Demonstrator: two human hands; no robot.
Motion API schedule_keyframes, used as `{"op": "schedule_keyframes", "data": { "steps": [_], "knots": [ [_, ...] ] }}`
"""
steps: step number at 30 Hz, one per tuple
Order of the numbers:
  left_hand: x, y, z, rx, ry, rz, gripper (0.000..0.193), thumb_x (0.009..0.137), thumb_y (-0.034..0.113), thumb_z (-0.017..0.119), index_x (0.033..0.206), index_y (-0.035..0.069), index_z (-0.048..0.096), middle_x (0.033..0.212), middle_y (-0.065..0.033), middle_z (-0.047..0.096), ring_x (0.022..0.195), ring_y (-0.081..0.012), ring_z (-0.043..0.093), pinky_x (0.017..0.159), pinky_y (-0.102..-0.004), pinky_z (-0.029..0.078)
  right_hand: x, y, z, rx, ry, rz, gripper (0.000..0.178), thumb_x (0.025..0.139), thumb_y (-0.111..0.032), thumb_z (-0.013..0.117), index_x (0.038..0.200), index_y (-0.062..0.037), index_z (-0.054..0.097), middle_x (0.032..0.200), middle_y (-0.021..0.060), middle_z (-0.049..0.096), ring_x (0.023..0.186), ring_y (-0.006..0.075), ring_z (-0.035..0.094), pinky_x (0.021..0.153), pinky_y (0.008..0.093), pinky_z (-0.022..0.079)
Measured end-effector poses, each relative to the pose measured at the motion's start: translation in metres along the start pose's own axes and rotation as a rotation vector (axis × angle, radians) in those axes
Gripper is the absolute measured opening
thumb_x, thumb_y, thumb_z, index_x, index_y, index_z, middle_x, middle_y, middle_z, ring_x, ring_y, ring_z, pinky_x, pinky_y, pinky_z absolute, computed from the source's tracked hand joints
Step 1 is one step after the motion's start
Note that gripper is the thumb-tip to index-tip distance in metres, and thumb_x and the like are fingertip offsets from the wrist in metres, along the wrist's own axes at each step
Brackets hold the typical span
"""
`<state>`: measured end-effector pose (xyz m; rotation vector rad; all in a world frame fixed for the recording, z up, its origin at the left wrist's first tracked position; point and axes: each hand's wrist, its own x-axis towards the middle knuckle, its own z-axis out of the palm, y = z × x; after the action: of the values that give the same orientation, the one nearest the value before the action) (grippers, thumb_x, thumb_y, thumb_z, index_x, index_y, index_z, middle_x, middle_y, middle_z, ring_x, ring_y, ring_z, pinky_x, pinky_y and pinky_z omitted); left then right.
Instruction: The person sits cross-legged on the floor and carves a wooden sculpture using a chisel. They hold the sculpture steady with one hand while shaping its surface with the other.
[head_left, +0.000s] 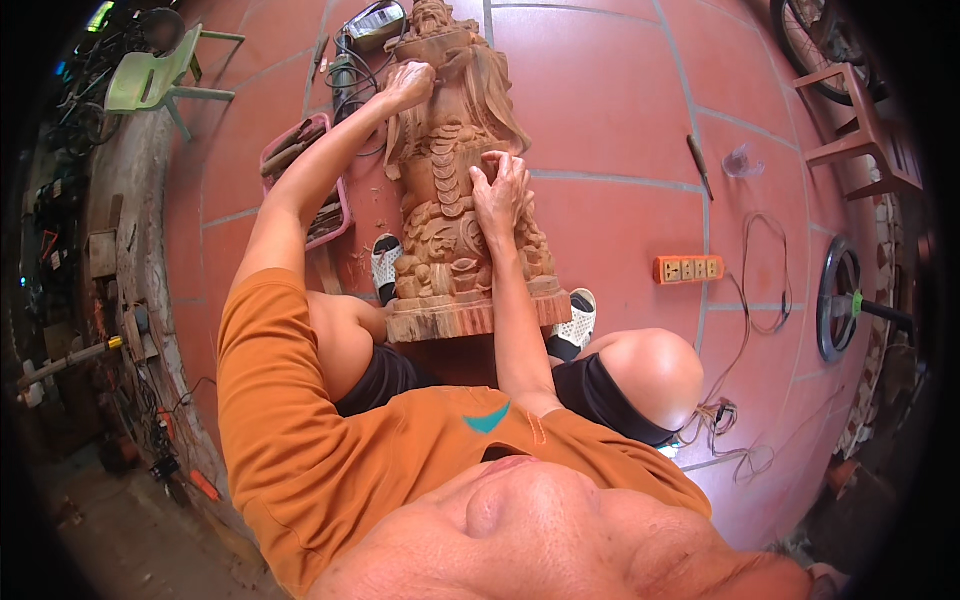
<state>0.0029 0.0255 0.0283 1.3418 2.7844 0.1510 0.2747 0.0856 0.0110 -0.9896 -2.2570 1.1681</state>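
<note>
- carved wooden figure [450, 172]: brown, draped robe, overlapping-disc strand, streaky base (ornate)
- left hand [408, 88]: grip curled, can't tell on what
- right hand [503, 195]: grip loosely parted

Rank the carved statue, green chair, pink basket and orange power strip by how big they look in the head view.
1. Carved statue
2. Green chair and pink basket: too alike to rank, since the arm partly hides the basket
3. Orange power strip
</note>
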Motion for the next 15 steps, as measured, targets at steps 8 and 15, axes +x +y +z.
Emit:
{"op": "schedule_keyframes", "data": {
  "steps": [8, 15],
  "knots": [
    [-0.017, 0.022, -0.006, -0.097, -0.321, 0.062, 0.022, 0.078, 0.019, 0.060, 0.091, 0.007, 0.073, 0.083, -0.0193, 0.068, 0.078, -0.0360, 0.066, 0.072, -0.0427, 0.053, 0.003, 0.002, -0.002, -0.010, 0.013, 0.033, 0.030, 0.076, -0.024, 0.074, 0.102, -0.0184, 0.059, 0.105, 0.0023, 0.053, 0.109, 0.0232, 0.050, 0.090, 0.0463, 0.035],
    [0.018, 0.020, -0.003, 0.097, -0.082, -0.004, 0.021, 0.081, 0.018, 0.058, 0.092, 0.008, 0.072, 0.090, -0.0190, 0.068, 0.083, -0.0376, 0.066, 0.072, -0.0453, 0.053, 0.001, -0.002, 0.001, -0.013, 0.002, 0.018, 0.030, 0.076, -0.024, 0.074, 0.102, -0.0188, 0.059, 0.105, 0.0020, 0.053, 0.109, 0.0226, 0.050, 0.090, 0.0460, 0.036]
  ]
}}
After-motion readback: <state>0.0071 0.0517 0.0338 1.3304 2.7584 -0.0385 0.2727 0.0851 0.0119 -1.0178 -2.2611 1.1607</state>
